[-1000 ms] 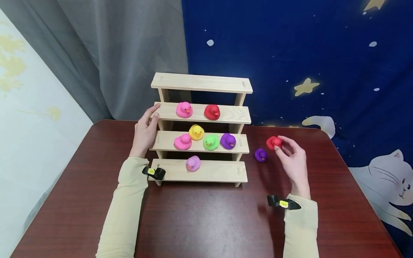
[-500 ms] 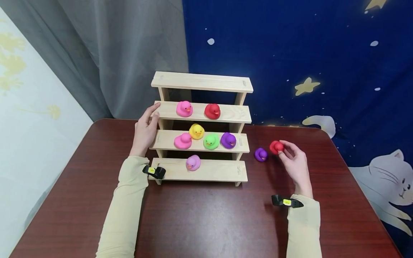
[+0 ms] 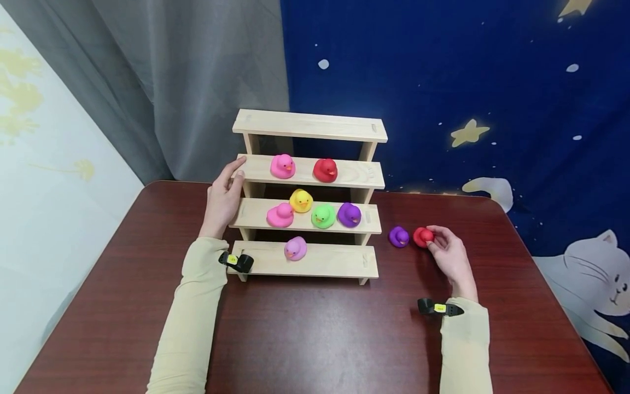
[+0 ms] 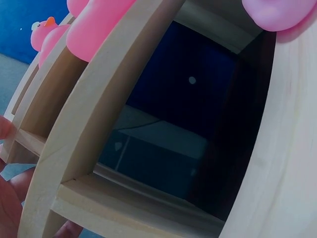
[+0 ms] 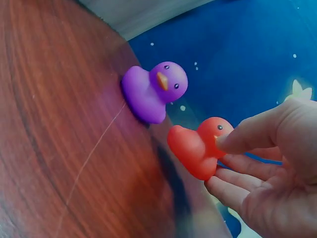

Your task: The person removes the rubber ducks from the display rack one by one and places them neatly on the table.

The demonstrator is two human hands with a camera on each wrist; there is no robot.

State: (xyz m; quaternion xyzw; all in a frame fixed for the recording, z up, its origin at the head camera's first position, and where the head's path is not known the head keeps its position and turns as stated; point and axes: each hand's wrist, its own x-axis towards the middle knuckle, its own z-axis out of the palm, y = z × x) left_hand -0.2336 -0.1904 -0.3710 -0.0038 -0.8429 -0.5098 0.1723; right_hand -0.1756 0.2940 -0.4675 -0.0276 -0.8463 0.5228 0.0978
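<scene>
Between thumb and fingers, my right hand (image 3: 450,254) pinches a red rubber duck (image 5: 195,148) at its head end, low at the table's right side. A purple rubber duck (image 3: 398,237) sits on the table just left of it, a small gap apart. My left hand (image 3: 222,202) rests against the left end of the wooden stepped shelf (image 3: 310,125), its fingers at the second board from the top. On that board stand a pink duck (image 3: 283,166) and another red duck (image 3: 325,171). Whether the pinched duck touches the table I cannot tell.
The third board carries a pink duck (image 3: 280,215), a yellow duck (image 3: 301,201), a green duck (image 3: 323,216) and a purple duck (image 3: 349,215). A lilac duck (image 3: 296,248) stands on the lowest board. Grey and blue curtains (image 3: 418,82) hang behind the brown table (image 3: 315,334).
My right hand has moved down and slightly right with the red duck, from above and beside the purple duck to level with it. The left hand stays at the shelf.
</scene>
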